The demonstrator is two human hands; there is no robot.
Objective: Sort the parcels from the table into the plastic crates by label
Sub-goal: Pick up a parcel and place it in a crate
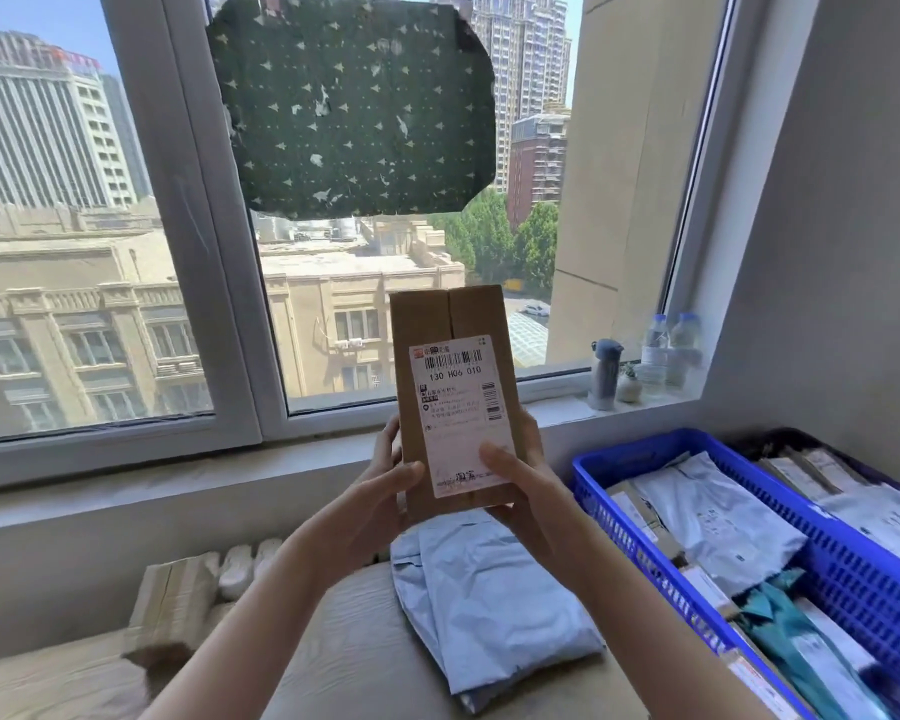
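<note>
Parcel (453, 402) upright in curled grip, L hand (380, 496) & R hand (528, 493).

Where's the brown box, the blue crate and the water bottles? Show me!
brown box (450, 324): head view, bare cardboard above the label.
blue crate (863, 579): head view, its lattice side wall.
water bottles (655, 350): head view, body of the left bottle on the windowsill.

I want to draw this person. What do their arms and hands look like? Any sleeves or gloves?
The left arm and right arm are bare to the picture's edge; no sleeves show. The left hand and right hand wear no gloves, and no rings, watch or bracelet show.
</note>
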